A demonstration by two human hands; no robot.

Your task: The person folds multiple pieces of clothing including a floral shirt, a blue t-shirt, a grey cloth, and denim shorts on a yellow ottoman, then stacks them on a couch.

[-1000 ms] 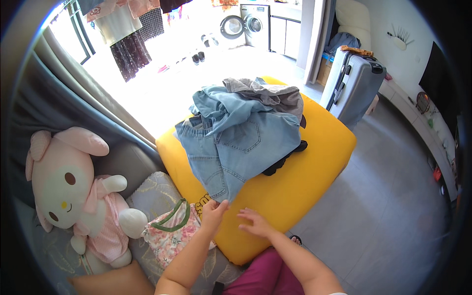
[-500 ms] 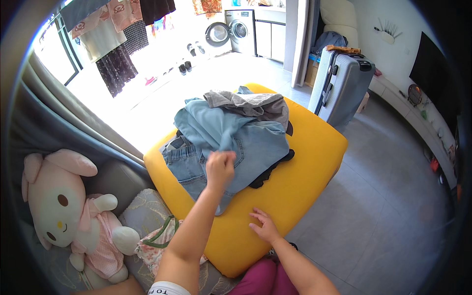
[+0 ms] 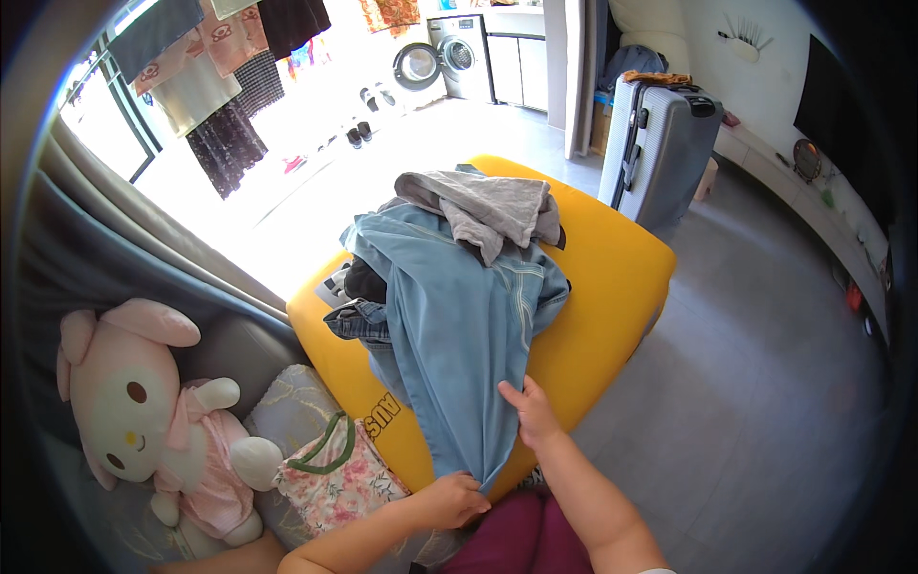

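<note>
A pair of light blue trousers with pale stitching is stretched toward me over a heap of clothes. My left hand is closed on their narrow near end, at the front edge of a yellow ottoman. Farther up, my right hand grips the right edge of the same cloth, thumb on top and fingers partly hidden. A crumpled grey garment lies over the far end of the trousers. From under their left side show a darker denim waistband and a black garment.
To my left, a big pink and white plush toy sits beside a folded floral garment on the sofa. A silver suitcase stands beyond the ottoman. Laundry hangs at the back left, near a washing machine with its door open.
The light blue trousers have been drawn toward me and spread over the jeans. My left hand has come back to the near edge; my right hand has moved up and taken hold of the cloth.
</note>
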